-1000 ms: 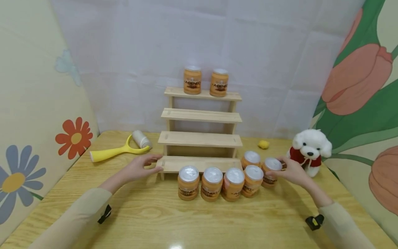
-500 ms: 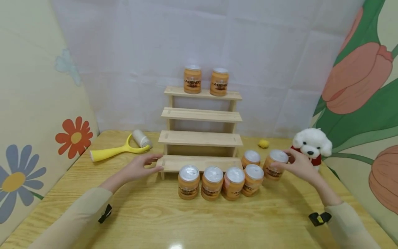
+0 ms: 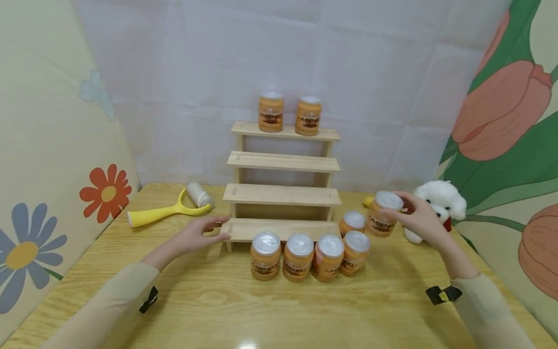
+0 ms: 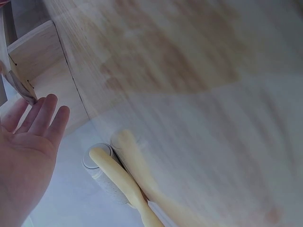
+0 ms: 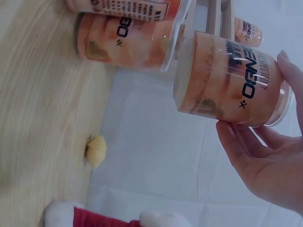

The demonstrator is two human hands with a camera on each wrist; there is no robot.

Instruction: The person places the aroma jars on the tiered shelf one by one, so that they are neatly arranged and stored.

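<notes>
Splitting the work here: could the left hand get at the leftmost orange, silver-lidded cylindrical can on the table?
Probably yes: the left hand holds nothing; no other can stands between it and the leftmost can, though the stepped wooden shelf is close by.

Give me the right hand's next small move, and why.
I'd probably carry the orange, silver-lidded cylindrical can in the right fingers toward the stepped pale-wood rack: it is clear of the yellow wood-grain table, two matching cans stand on the top shelf, and the shelf below is bare.
</notes>
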